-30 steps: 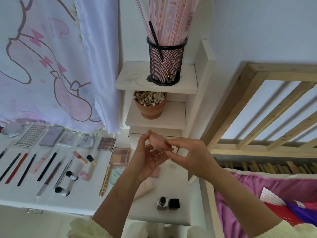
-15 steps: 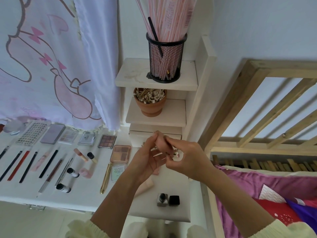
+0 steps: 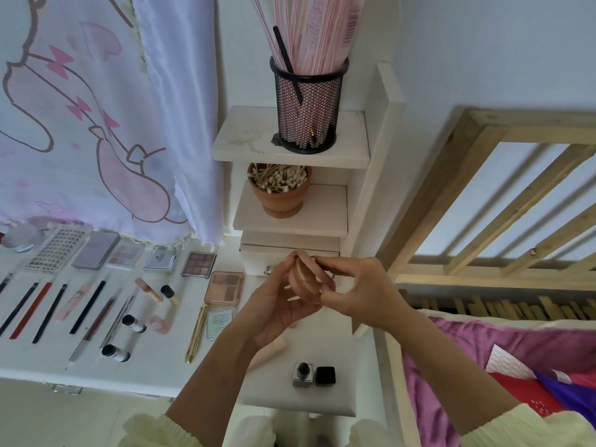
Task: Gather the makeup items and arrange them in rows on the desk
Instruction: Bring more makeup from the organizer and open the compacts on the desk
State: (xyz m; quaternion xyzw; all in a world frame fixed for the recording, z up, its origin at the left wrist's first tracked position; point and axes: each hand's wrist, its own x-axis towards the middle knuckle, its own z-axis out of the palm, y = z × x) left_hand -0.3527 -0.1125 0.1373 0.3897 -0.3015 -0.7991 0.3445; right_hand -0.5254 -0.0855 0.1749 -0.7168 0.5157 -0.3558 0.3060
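Both hands hold a round pink compact (image 3: 306, 280) above the white cabinet top (image 3: 322, 343). My left hand (image 3: 277, 304) cups it from below and the left. My right hand (image 3: 358, 291) pinches its right edge. On the white desk (image 3: 42, 359) to the left, makeup lies in rows: palettes such as a brown eyeshadow palette (image 3: 197, 264) and a pink palette (image 3: 224, 287), several pencils (image 3: 48, 312), small tubes (image 3: 134, 324) and a gold stick (image 3: 195, 333). A glass bottle (image 3: 302, 374) with its black cap (image 3: 325, 375) beside it stands near the cabinet's front edge.
Behind the hands rise white shelves with a terracotta pot of cotton swabs (image 3: 279, 188) and a black mesh holder (image 3: 308, 104) of pink sticks. A printed curtain (image 3: 80, 124) hangs over the desk. A wooden bed frame (image 3: 483, 188) with pink bedding (image 3: 467, 366) fills the right.
The hands have turned the pink compact, so its edge seam now faces the camera. My right fingers shifted along its right edge. The view tilted slightly down.
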